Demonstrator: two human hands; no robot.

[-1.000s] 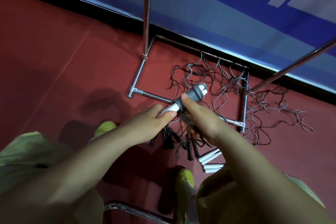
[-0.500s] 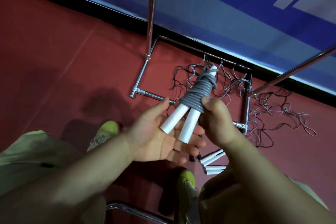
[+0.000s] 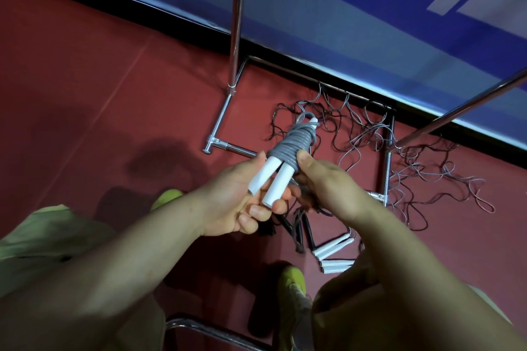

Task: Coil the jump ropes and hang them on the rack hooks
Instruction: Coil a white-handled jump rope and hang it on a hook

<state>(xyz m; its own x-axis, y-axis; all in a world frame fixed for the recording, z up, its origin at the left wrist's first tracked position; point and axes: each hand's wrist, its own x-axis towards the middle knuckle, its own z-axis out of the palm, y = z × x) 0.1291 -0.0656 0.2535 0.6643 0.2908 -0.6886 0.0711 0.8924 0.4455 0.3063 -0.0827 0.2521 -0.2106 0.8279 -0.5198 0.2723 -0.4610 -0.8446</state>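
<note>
Between both hands, up over the red floor: grey jump rope wound tight around its two white handles. Right hand pinching the coil, left hand cupping the handle ends, fingers loosely curled under. Coiling looks done. Next up, probably finding a hook on the rack, none in sight here. More loose ropes tangled on the floor.

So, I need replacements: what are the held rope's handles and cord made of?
The handles look like smooth matte white plastic, though foam can't be excluded. The cord looks like grey vinyl or rubber with a faint sheen, wound in tight, even turns.
</note>
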